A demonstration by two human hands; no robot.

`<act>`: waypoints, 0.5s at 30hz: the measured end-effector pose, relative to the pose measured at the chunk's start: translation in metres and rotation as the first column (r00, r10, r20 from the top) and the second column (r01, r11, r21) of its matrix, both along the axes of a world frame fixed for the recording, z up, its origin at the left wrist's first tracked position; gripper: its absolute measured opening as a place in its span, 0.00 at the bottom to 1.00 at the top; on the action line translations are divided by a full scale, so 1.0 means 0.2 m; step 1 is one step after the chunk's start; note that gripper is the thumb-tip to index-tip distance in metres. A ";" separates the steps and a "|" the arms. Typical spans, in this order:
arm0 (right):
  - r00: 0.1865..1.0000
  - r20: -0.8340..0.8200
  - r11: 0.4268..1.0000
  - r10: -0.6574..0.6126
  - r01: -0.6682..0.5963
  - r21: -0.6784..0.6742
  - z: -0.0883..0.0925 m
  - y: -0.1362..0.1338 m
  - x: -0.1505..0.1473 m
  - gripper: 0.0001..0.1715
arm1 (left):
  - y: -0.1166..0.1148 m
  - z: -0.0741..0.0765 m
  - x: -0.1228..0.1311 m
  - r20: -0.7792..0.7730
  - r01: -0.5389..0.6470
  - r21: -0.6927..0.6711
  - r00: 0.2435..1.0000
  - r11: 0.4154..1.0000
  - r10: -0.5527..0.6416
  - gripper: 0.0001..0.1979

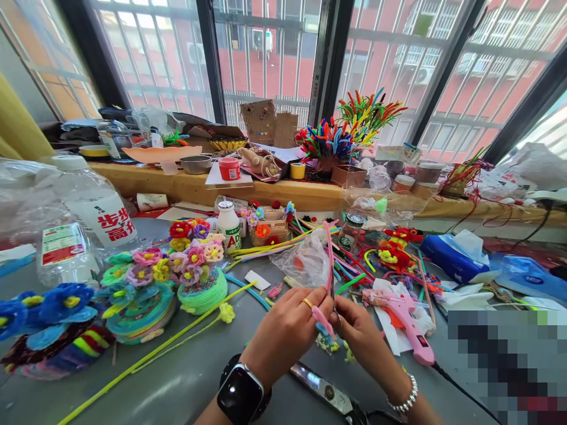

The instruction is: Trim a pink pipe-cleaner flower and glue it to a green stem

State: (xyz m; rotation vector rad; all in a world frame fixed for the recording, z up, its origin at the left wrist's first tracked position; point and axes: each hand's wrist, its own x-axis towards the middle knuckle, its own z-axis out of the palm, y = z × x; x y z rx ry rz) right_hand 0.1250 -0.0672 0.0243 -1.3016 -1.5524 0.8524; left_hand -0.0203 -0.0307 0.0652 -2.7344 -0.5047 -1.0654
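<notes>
My left hand point(286, 327) is closed around a pink pipe cleaner point(329, 254), whose long end stands up above the fingers. A short pink and blue fuzzy piece point(324, 324) sticks out below the same fingers. Against it, my right hand point(365, 336) is closed on what looks like small metal scissors point(335, 306), mostly hidden by the fingers. Under my wrists lies a larger pair of scissors point(325, 386) with black handles. A yellow pipe cleaner point(177, 336) stretches across the table at the left, beside a small yellow flower point(227, 313).
Pipe-cleaner flower pots point(204, 289) stand at the left, near large plastic bottles point(100, 206). A pink glue gun point(410, 321) with a black cord lies at the right. Behind are a white bottle point(228, 224), a plastic bag point(305, 260) and a cluttered wooden sill point(186, 183).
</notes>
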 end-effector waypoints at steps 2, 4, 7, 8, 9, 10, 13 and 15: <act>1.000 0.000 1.000 -0.012 0.012 0.003 0.00 0.00 0.00 0.28 | 0.00 0.00 0.00 0.002 -0.010 0.009 1.000 1.000 0.010 0.13; 1.000 0.000 1.000 -0.028 0.028 -0.006 0.00 0.00 -0.01 0.28 | 0.01 0.00 0.00 0.009 -0.018 0.010 1.000 1.000 0.018 0.13; 0.999 -0.008 0.998 -0.051 0.051 -0.026 -0.01 0.00 0.00 0.27 | 0.01 0.01 0.00 0.012 -0.022 0.000 1.000 1.000 0.022 0.14; 0.998 -0.013 0.998 -0.056 0.056 -0.032 -0.01 0.00 0.00 0.27 | 0.01 0.01 0.00 0.012 -0.021 -0.006 1.000 1.000 0.022 0.14; 0.998 -0.020 0.998 -0.057 0.057 -0.037 -0.01 0.00 0.00 0.27 | 0.01 0.01 0.00 0.015 -0.020 -0.012 1.000 1.000 0.021 0.14; 0.998 -0.029 0.998 -0.056 0.054 -0.043 -0.02 0.00 0.00 0.26 | 0.01 0.01 0.00 0.019 -0.020 -0.018 1.000 1.000 0.020 0.13; 0.997 -0.069 0.998 -0.026 0.022 -0.056 -0.01 0.00 0.00 0.25 | 0.01 0.00 -0.01 0.030 -0.017 -0.030 0.999 0.999 0.018 0.12; 0.996 -0.087 0.999 0.014 -0.017 -0.034 0.00 -0.01 -0.01 0.26 | 0.01 -0.01 -0.01 0.020 -0.013 -0.043 1.000 0.999 0.014 0.11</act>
